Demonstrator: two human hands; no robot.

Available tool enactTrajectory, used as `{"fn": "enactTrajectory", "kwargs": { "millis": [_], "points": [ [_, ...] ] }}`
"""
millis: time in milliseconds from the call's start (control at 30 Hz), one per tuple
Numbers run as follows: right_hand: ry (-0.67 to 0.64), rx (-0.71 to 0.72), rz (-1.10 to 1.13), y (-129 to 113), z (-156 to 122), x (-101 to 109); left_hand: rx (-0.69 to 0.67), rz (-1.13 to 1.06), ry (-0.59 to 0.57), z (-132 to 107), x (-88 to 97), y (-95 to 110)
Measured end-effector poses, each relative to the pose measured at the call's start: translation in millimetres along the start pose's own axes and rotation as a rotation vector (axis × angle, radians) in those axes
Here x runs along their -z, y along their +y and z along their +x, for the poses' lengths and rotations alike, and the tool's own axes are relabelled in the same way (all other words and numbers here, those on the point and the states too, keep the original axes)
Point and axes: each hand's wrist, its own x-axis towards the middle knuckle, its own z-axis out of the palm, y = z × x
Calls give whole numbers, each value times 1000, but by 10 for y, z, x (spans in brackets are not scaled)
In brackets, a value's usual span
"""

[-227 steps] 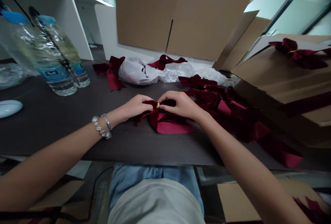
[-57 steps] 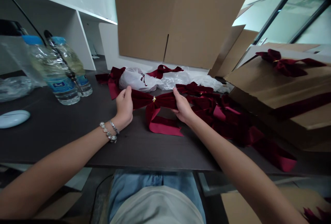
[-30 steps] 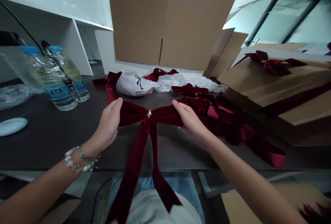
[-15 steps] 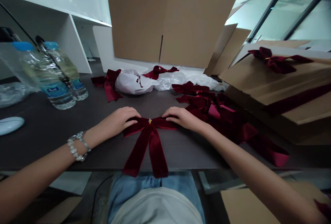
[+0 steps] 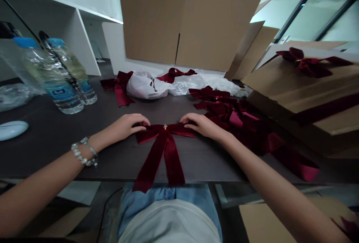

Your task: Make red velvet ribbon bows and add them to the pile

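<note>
A dark red velvet bow (image 5: 159, 157) lies at the front of the desk, its two tails hanging a little over the edge. A small gold-coloured tie with a clear bit sits at its knot. My left hand (image 5: 131, 125), with beaded bracelets at the wrist, pinches the bow's left loop between thumb and fingers. On the opposite side my right hand (image 5: 199, 124) grips the upper edge of the right loop, fingers curled over it. Part of each loop is hidden by the fingers.
More red bows and ribbon (image 5: 246, 127) are heaped to the right, beside a cardboard box (image 5: 303, 97) with a bow on top. White plastic bags (image 5: 148, 85) lie at the back before a tall cardboard sheet (image 5: 193, 18). Water bottles (image 5: 66, 93) and a white mouse (image 5: 12, 130) stand left.
Both hands stay at the bow's loops, with only slight finger shifts. The whole view has moved slightly; the bow keeps nearly the same place and shape.
</note>
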Motion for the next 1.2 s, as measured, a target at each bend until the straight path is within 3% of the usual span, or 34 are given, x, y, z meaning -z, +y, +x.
{"fn": "enactTrajectory", "kwargs": {
  "millis": [133, 433, 567, 700, 1033, 1200],
  "points": [
    [54, -73, 12, -2, -45, -17, 9, 19, -18, -22, 37, 34],
    [41, -53, -4, -3, -99, 22, 56, 78, -88, -114, 95, 158],
    [29, 22, -28, 12, -102, 30, 45, 42, -104, -91, 107, 99],
    [27, 56, -62, -32, -147, 45, 33, 1, -35, -73, 83, 40],
    [116, -12, 7, 64, -180, 23, 26, -64, -23, -76, 135, -118],
    [137, -91, 109, 140, -187, 24, 91, -52, -20, -53, 128, -108]
  ]
}}
